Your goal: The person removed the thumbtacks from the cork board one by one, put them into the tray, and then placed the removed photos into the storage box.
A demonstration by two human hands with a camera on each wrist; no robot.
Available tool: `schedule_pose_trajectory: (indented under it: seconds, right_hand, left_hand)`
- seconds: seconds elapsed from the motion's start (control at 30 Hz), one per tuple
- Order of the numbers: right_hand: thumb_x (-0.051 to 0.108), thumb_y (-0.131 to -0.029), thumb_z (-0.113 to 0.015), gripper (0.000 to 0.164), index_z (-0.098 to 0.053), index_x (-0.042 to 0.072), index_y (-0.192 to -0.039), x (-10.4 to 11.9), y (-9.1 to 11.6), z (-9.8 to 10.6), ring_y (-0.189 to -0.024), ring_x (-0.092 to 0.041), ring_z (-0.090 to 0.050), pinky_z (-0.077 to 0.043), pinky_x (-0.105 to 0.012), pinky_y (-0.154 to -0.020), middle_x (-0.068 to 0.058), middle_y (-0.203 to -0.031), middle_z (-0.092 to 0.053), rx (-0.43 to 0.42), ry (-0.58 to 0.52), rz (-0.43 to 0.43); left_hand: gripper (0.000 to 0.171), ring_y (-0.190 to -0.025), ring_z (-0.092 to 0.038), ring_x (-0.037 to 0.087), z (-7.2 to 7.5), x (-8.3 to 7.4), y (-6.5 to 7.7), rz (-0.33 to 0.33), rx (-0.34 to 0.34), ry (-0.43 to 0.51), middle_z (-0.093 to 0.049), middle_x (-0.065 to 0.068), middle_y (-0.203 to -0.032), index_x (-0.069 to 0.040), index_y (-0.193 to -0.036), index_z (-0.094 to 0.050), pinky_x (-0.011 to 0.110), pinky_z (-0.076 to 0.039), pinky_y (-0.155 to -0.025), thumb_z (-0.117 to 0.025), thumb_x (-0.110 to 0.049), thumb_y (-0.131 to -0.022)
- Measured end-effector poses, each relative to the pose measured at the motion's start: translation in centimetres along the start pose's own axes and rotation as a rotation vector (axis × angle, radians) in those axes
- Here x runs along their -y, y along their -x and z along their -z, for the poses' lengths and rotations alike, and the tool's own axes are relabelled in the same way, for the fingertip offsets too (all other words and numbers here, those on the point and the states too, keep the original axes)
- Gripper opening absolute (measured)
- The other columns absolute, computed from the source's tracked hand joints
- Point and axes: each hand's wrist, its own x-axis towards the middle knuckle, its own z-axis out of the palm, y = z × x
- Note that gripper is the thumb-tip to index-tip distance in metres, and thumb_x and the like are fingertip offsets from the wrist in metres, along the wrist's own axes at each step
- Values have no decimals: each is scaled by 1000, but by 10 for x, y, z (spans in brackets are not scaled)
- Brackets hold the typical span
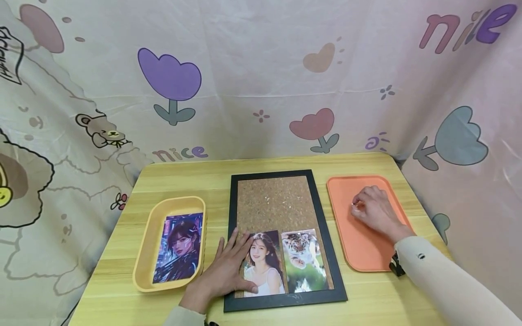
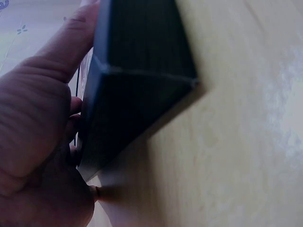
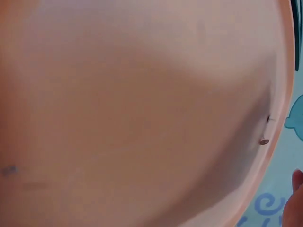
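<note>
My left hand (image 1: pixel 227 266) lies with its fingers spread across the left side of a corkboard (image 1: pixel 281 203) in a black frame (image 1: pixel 285 300). Its fingertips and thumb touch a photo of a smiling person in white (image 1: pixel 265 267). Beside that photo lies one of a tiger cub (image 1: pixel 306 260) on green. Over the orange tray (image 1: pixel 346 244), my right hand (image 1: pixel 375 209) has its thumb and fingers brought together on a small shiny pushpin (image 1: pixel 354 204). In the right wrist view, a small pin (image 3: pixel 264 141) shows near the tray's rim.
A yellow tray (image 1: pixel 142 258) at the left holds a picture of a dark-haired figure (image 1: pixel 179 249) in purple and blue. The wooden table (image 1: pixel 216 181) ends at the back against a printed curtain (image 1: pixel 244 90).
</note>
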Motion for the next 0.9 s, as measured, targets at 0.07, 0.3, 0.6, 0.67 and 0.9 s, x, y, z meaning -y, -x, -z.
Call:
schedule_pose_trajectory:
  seconds: [0.07,0.3,0.6,0.67,0.9]
  right_hand:
    - [11,-80,-77,8,-71,10,-84,-2,0,0,-87,-28,-47,-30,-44,-79,-5,-88,-60,8,6,-15]
    - [12,-84,-77,7,-73,7,-87,-5,-1,-3,-89,-29,-48,-30,-43,-78,-7,-90,-60,35,21,-66]
    - [15,-90,-77,11,-76,5,-94,-5,-1,-8,-92,-32,-50,-32,-46,-79,-9,-94,-62,59,40,-85]
    - [15,-91,-76,12,-76,5,-96,-5,-1,-9,-93,-32,-51,-33,-46,-79,-9,-95,-62,64,42,-87]
    - [18,-95,-72,16,-76,5,-103,-1,-1,-10,-98,-34,-50,-33,-48,-81,-11,-103,-62,90,36,-115]
  left_hand:
    - [131,-165,9,33,0,0,0,-2,-1,1,-14,4,-178,-16,-170,-24,70,4,-127,-84,-75,-68]
    - [131,-165,10,32,-2,1,-1,-4,-2,-3,-14,3,-178,-17,-170,-24,70,4,-127,-82,-76,-68]
    - [133,-165,9,32,-2,0,0,-5,-11,6,-15,4,-178,-18,-170,-22,70,5,-127,-84,-75,-67]
    - [134,-165,9,32,-2,0,0,-7,-16,10,-15,5,-178,-18,-170,-22,70,4,-127,-85,-73,-67]
    - [131,-165,9,33,0,-1,0,-2,-15,25,-16,7,-178,-16,-169,-27,71,3,-127,-88,-70,-66]
